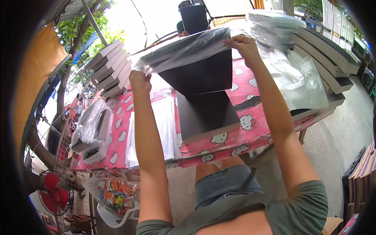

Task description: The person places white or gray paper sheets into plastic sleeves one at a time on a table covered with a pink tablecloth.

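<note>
My left hand [140, 81] pinches one corner of a clear plastic bag [180, 51], and my right hand [246, 47] pinches the opposite corner. Stretched between them, the bag covers the upper part of a black hardcover book [199, 74], which tilts up above the table. The lower part of that book is outside the plastic. Just below it lies a thick black-covered book [209, 115], flat on the pink patterned tablecloth [250, 121]. To its left, under my left forearm, rests a pile of flat clear plastic bags [162, 129].
Stacked books [111, 68] stand at the far left, with plastic-wrapped books [94, 129] nearer. On the right are loose plastic [297, 82], a wrapped stack [274, 29] and more books [321, 55]. Across the table, a person [184, 19] holds up a black book. A red fan [55, 192] stands lower left.
</note>
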A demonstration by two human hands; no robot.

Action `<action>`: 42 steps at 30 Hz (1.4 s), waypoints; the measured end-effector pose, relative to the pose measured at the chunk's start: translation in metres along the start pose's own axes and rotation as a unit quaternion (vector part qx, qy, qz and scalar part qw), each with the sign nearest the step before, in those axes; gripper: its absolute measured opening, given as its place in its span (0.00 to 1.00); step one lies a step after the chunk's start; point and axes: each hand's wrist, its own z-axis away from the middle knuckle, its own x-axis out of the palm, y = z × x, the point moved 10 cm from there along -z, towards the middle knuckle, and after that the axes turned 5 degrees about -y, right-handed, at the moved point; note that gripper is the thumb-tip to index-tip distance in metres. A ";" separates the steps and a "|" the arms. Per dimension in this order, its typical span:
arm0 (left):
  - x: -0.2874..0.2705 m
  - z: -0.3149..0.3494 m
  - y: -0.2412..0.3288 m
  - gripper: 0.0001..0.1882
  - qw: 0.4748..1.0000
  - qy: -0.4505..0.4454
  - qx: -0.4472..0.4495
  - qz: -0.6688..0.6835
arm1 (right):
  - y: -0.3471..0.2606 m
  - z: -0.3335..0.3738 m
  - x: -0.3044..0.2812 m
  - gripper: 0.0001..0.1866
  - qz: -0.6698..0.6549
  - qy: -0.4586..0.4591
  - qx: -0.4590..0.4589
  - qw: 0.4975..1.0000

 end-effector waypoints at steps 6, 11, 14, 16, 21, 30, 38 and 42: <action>0.051 -0.001 0.001 0.12 0.993 -0.086 0.059 0.055 | 0.017 -0.013 0.000 0.14 -0.205 0.043 0.076 0.975; 0.014 0.003 -0.032 0.23 0.985 -0.004 -0.015 -0.171 | 0.033 0.005 0.000 0.17 -0.060 0.042 0.030 0.997; -0.037 0.033 -0.083 0.23 0.990 0.026 -0.039 -0.136 | 0.082 0.060 0.021 0.17 0.006 -0.011 0.118 0.993; -0.019 0.071 -0.150 0.21 0.985 -0.040 -0.112 -0.124 | 0.161 0.116 -0.001 0.16 0.012 -0.021 0.184 0.983; -0.049 0.092 -0.164 0.14 0.998 -0.022 -0.052 -0.028 | 0.133 0.129 0.017 0.23 -0.140 0.002 0.072 0.987; -0.001 0.206 -0.108 0.47 0.931 -0.241 -0.253 -0.102 | 0.126 0.214 0.032 0.43 -0.077 -0.307 0.382 0.868; -0.093 0.256 -0.090 0.26 0.857 -0.103 -0.144 -0.484 | 0.078 0.295 0.023 0.24 0.206 -0.252 0.264 0.908; -0.101 0.357 -0.051 0.28 0.894 -0.073 -0.258 -0.358 | -0.020 0.359 0.001 0.27 0.207 -0.268 0.069 0.938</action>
